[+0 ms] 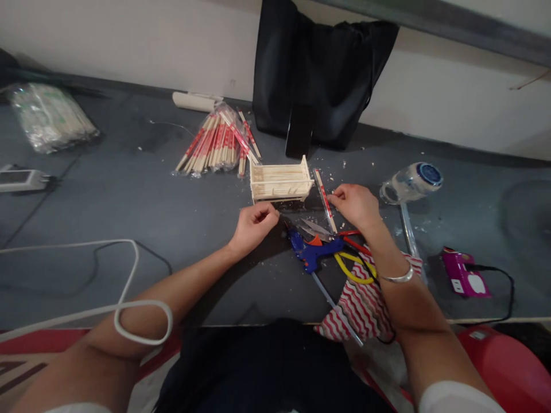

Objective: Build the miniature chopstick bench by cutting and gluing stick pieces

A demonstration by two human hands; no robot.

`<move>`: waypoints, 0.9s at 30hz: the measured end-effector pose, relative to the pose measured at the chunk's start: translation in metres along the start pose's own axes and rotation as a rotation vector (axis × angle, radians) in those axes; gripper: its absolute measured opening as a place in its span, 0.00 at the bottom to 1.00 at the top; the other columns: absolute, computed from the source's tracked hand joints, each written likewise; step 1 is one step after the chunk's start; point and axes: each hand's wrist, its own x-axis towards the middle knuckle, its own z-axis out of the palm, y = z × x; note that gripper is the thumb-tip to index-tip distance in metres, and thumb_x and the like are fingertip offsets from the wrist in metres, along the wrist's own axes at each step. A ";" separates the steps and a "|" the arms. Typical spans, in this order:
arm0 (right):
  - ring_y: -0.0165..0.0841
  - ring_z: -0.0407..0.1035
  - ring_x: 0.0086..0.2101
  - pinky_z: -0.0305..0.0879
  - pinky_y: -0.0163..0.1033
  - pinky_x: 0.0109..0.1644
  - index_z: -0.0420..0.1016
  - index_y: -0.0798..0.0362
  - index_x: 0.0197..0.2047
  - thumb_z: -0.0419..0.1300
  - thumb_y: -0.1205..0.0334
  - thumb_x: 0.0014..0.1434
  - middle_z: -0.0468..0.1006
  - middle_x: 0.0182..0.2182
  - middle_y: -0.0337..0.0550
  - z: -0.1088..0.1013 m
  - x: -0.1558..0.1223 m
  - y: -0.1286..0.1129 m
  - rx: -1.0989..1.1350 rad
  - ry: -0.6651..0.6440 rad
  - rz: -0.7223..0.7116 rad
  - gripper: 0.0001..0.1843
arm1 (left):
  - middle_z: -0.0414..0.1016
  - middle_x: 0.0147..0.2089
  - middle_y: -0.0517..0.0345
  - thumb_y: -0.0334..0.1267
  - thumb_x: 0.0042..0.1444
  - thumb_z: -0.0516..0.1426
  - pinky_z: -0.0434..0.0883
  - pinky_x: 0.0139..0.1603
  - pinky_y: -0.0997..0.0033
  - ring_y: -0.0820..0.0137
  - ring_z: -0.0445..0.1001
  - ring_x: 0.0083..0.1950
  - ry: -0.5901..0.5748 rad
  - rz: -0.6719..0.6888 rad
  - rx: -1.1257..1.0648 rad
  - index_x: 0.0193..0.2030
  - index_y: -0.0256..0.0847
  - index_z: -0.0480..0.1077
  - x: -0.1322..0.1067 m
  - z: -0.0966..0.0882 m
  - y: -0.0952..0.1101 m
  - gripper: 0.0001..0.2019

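A small rack-like frame built of thin wooden sticks [282, 182] stands on the dark tabletop. Close to its front left corner, my left hand [255, 226] is closed, fingers curled and thumb against them; whatever is in them is hidden. To the right of the frame lies a pair of chopsticks in a red-printed wrapper [325, 201]. My right hand [355, 203] is pinched with its fingertips at the wrapper's edge; I cannot tell what it grips. Between the hands and nearer me lie a blue glue gun [310, 252] with a glue stick in it and scissors [316, 228].
Several wrapped chopsticks [215, 140] lie behind left, near a bagged bundle [54, 117]. A phone [299, 131] leans on a black bag [318, 74]. At right are a clear jar [411, 182], a patterned cloth [359, 304] and a purple power adapter [467, 275]. A white cable [133, 258] crosses my left arm.
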 end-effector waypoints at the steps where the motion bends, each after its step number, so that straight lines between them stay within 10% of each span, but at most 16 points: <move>1: 0.40 0.76 0.35 0.57 0.39 0.32 0.79 0.49 0.29 0.65 0.57 0.61 0.84 0.33 0.45 0.000 0.001 -0.001 0.004 -0.019 0.010 0.09 | 0.59 0.21 0.65 0.41 0.50 0.56 0.56 0.26 0.75 0.76 0.56 0.25 0.010 -0.006 -0.013 0.22 0.40 0.64 0.000 0.000 -0.001 0.11; 10: 0.32 0.72 0.27 0.61 0.36 0.34 0.77 0.49 0.32 0.60 0.56 0.65 0.80 0.25 0.39 0.009 -0.025 -0.021 0.374 0.356 -0.357 0.11 | 0.67 0.29 0.64 0.30 0.42 0.53 0.60 0.31 0.74 0.74 0.63 0.30 -0.178 -0.003 -0.296 0.36 0.42 0.64 -0.006 0.004 -0.002 0.11; 19: 0.31 0.74 0.32 0.64 0.35 0.36 0.81 0.52 0.42 0.54 0.61 0.72 0.83 0.32 0.42 0.015 -0.048 -0.036 0.324 0.216 -1.094 0.14 | 0.67 0.30 0.66 0.31 0.54 0.53 0.63 0.27 0.77 0.79 0.63 0.25 -0.372 -0.018 -0.314 0.44 0.41 0.64 -0.019 0.012 0.000 0.10; 27: 0.37 0.73 0.40 0.70 0.40 0.41 0.81 0.52 0.47 0.54 0.64 0.71 0.83 0.39 0.48 0.022 -0.042 -0.034 0.231 0.134 -1.132 0.13 | 0.74 0.52 0.55 0.24 0.53 0.54 0.78 0.28 0.76 0.75 0.77 0.32 -0.389 0.002 -0.503 0.72 0.53 0.54 -0.018 0.013 -0.012 0.40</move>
